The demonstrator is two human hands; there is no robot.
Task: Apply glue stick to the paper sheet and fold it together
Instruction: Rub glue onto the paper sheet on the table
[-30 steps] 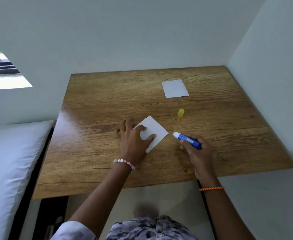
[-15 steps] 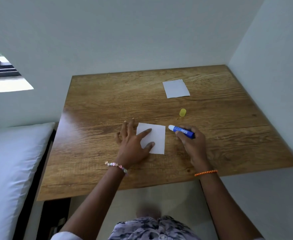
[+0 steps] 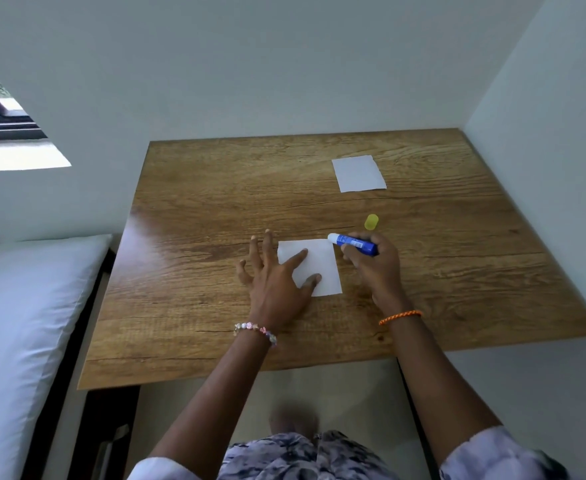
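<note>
A small white paper sheet [image 3: 321, 263] lies flat near the middle of the wooden table [image 3: 215, 209]. My left hand [image 3: 274, 282] rests on it with fingers spread, the index finger and thumb pressing its left half. My right hand [image 3: 374, 268] grips a blue glue stick [image 3: 353, 242], uncapped, its white tip touching the sheet's far right corner. The stick's yellow cap [image 3: 371, 222] lies on the table just behind my right hand.
A second white paper sheet [image 3: 358, 173] lies at the back right of the table. Walls close the table's far and right sides. A white cushion [image 3: 25, 323] sits to the left, below the table edge.
The sheet has turned from a diamond angle to square with the table under my left hand. My right hand brought the glue stick up and left until its tip met the sheet's far right corner.
</note>
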